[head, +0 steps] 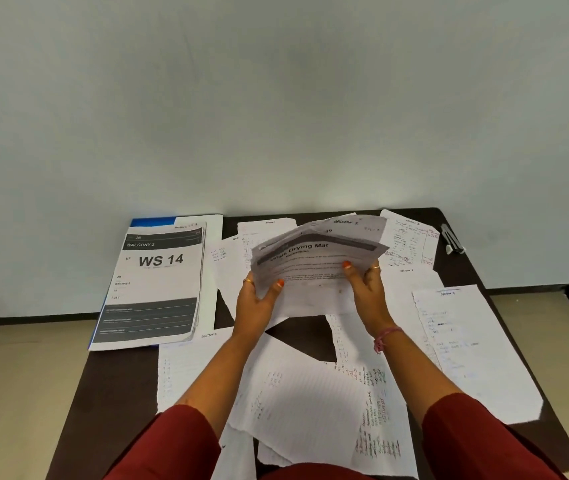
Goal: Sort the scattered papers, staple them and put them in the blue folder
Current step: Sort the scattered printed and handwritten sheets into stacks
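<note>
Both hands hold up a small bundle of printed sheets (317,258) headed "Wipe Drying Mat" above the middle of the dark table (117,382). My left hand (259,299) grips its lower left edge, thumb on the front. My right hand (368,289) grips the lower right edge the same way. A stack of printed pages (158,289) titled "WS 14" lies at the left on the blue folder (151,221), of which only the far corner shows. Handwritten sheets (310,400) lie scattered over the table. A stapler (452,239) rests at the far right corner.
A pale wall rises right behind the table's far edge. Torn-edged handwritten pages (470,348) reach the right and near edges of the table. Beige floor shows on both sides.
</note>
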Demonstrator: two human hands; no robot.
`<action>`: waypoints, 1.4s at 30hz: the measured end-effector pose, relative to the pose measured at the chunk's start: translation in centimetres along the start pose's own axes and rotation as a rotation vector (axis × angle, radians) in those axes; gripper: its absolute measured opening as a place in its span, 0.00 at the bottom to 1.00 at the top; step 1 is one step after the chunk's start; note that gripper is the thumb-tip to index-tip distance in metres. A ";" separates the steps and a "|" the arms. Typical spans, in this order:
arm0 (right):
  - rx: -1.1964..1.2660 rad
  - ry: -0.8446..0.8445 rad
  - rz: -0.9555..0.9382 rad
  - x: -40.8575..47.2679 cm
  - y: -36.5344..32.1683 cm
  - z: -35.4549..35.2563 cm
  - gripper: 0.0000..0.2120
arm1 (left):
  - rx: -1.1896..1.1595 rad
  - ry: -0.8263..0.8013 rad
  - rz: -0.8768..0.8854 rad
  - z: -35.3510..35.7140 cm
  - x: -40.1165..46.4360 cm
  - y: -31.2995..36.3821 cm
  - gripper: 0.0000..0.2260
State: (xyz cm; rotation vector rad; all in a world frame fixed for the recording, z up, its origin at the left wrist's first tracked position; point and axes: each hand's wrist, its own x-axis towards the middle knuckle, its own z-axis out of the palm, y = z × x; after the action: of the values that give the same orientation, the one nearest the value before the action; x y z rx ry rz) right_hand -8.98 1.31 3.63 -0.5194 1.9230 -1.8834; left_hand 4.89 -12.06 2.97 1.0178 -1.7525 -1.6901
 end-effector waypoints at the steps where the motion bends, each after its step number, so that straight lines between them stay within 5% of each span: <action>1: 0.008 0.011 -0.006 0.0 -0.1 0.0 0.19 | 0.004 0.004 -0.002 0.1 0.1 -0.1 0.20; 16: 0.067 -0.001 -0.058 1.7 -2.6 2.3 0.05 | -0.049 0.109 0.034 -1.5 2.2 1.7 0.08; 21: 0.112 0.022 0.056 3.1 -3.8 3.7 0.07 | -0.129 0.078 0.024 -4.1 2.8 4.1 0.08; 28: 0.105 -0.186 0.369 2.0 -4.7 2.9 0.11 | -0.674 -0.256 -0.323 -8.7 2.0 4.6 0.16; 35: 0.137 -0.370 0.530 -3.2 -4.5 3.4 0.12 | -1.057 -0.146 -0.317 -10.4 2.7 3.6 0.17; 42: 0.184 -0.603 0.642 -5.7 -3.4 2.6 0.19 | -1.045 -0.168 -0.477 -10.2 1.2 0.9 0.09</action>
State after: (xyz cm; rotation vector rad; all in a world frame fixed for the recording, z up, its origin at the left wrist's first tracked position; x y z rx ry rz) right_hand -2.80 1.99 7.17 -0.3063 1.2929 -1.2760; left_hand 12.05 -19.31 4.83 0.7966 -0.4675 -2.5752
